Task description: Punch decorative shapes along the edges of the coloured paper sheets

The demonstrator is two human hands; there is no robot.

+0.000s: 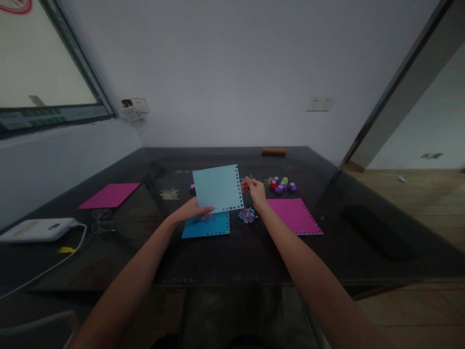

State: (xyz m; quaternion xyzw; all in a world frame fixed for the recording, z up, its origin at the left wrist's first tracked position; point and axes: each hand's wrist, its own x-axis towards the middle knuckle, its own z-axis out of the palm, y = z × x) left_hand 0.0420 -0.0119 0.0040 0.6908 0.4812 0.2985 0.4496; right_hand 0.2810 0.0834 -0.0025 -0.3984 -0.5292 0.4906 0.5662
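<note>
Head view: at the far left of the dark surface (232,261) a white device (38,229) with a white cable (54,264) is seen, and beyond it a magenta sheet (109,195) lies flat. Further right, the left hand (192,211) is raised just above the surface, and its grip is pinched on the lower left corner of a pale blue sheet (218,189), thumb on the near face and fingers hidden behind. That sheet is held off the surface, nearly upright and slightly tilted, its face turned toward the camera; it is close to square, so no clear long axis can be told, and rows of small punched holes run down its right edge and along its bottom edge. Directly beneath it a darker blue sheet (206,225) lies flat, with holes along its near and right edges. Just right of that, a small heap of coloured punched bits (247,214) is scattered. The right hand (255,190) is held just beside the upper right edge of the pale blue sheet, fingertips drawn together; whether something small is pinched there cannot be told. To its right a cluster of small punches (281,184) in purple, red and green is gathered, and nearer lies a second magenta sheet (293,215) with a perforated edge.
</note>
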